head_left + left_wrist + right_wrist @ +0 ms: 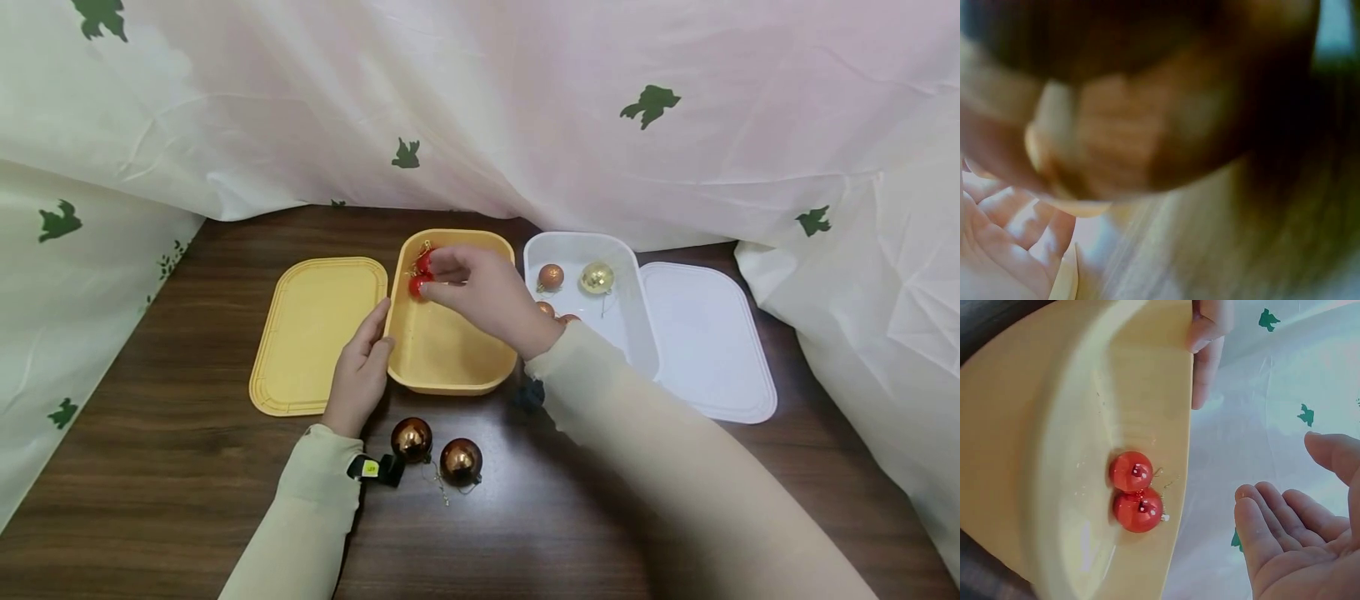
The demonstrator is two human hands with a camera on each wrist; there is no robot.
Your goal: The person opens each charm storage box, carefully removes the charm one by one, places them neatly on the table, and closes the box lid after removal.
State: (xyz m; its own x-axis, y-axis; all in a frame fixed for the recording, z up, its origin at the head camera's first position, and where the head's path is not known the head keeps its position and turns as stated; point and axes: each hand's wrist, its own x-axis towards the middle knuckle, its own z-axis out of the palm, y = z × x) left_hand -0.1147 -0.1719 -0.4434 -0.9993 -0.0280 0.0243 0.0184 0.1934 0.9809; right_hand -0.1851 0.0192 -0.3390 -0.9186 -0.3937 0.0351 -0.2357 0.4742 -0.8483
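Two red baubles (1139, 509) with gold loops lie side by side at the left end of a yellow box (450, 367). Over that box hovers my right hand (491, 292), fingers spread apart from the thumb; the right wrist view shows nothing in its palm. My left hand (360, 371) rests along the outside of the box's left wall with fairly straight fingers. Two shiny brown baubles (461, 462) sit on the table in front of the box. One brown bauble (1147, 137) looms blurred before the left wrist camera, covering much of that view.
A white box (647, 333) to the right holds several copper baubles (551, 277) and a gold one (597, 277). Its white lid (712, 342) lies farther right, and a yellow lid (318, 333) lies left. Behind the table hangs a pale cloth (480, 100) with green birds.
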